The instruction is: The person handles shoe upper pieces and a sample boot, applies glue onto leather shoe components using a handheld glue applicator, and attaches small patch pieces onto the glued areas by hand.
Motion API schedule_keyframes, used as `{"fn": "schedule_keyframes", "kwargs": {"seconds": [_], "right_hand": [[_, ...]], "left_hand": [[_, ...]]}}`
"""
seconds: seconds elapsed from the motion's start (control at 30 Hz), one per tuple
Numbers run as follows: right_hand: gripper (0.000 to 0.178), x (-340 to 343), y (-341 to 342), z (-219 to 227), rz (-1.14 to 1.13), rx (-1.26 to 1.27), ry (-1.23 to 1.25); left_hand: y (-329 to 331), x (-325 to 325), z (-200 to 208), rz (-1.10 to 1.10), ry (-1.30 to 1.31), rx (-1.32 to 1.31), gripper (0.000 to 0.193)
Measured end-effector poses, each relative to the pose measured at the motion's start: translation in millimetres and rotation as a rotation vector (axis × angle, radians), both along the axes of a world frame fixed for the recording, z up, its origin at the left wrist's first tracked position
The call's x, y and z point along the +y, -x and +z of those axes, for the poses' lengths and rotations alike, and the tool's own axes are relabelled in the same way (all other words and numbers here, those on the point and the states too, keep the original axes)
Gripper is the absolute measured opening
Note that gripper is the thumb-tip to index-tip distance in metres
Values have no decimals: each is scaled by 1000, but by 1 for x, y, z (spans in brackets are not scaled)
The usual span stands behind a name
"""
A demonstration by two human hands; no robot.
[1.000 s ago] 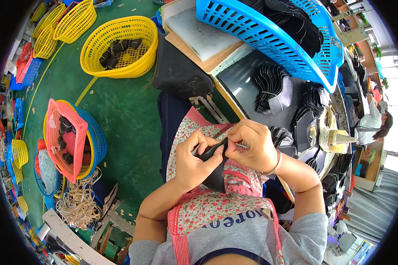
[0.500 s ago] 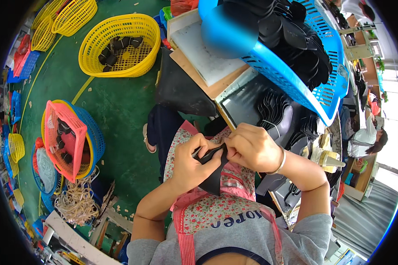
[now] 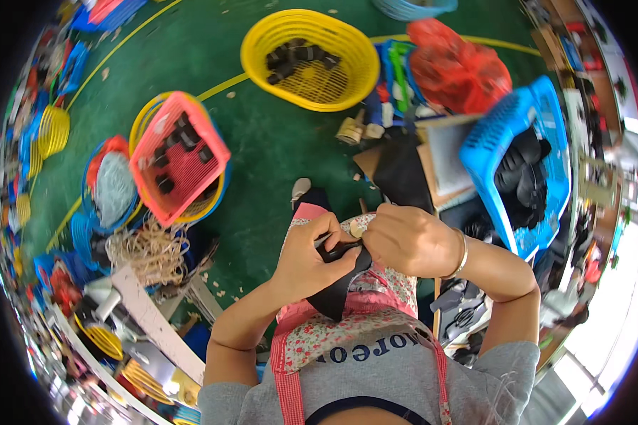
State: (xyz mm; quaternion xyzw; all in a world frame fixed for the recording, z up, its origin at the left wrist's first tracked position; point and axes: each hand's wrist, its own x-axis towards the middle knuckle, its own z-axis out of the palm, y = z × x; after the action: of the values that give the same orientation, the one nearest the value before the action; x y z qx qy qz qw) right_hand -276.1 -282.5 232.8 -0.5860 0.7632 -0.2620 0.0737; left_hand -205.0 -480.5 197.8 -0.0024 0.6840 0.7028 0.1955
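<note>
Over my lap, my left hand (image 3: 305,263) is closed round a folded black piece of sheet material (image 3: 328,300); its tapered lower part hangs below my fingers. My right hand (image 3: 410,242) is bunched against the piece's upper right edge, fingertips pinched on it. The exact pinch point is partly hidden by the knuckles. A thin bracelet (image 3: 463,256) circles my right wrist. Under both hands lies a pink-trimmed floral apron (image 3: 301,347).
A blue basket (image 3: 483,180) of black pieces stands on the bench at right. Ahead on the floor is a yellow basket (image 3: 365,67) holding black bundles, beside a red plastic bag (image 3: 457,67). A pink basket (image 3: 216,152) sits in stacked baskets at left, near tangled pale strips (image 3: 149,255).
The view has swung to the right, so the baskets and bench appear further right. Both hands keep hold of the black piece over my lap, almost unchanged in pose.
</note>
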Motion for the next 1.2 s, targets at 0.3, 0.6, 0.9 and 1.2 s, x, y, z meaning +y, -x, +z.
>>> {"fn": "schedule_keyframes", "kwargs": {"seconds": [0.3, 0.6, 0.9, 1.2], "right_hand": [[18, -172, 44, 26, 340, -498, 24], [16, -304, 33, 61, 1137, 108, 45], [13, -388, -31, 53, 960, -733, -320], [14, -499, -214, 67, 1809, 78, 3]], "left_hand": [[-41, -130, 43, 480, -168, -104, 40], [-101, -174, 68, 856, -77, -149, 39], [-175, -177, 65, 1343, -135, -27, 40], [-342, -222, 52, 1479, -137, 49, 40]]}}
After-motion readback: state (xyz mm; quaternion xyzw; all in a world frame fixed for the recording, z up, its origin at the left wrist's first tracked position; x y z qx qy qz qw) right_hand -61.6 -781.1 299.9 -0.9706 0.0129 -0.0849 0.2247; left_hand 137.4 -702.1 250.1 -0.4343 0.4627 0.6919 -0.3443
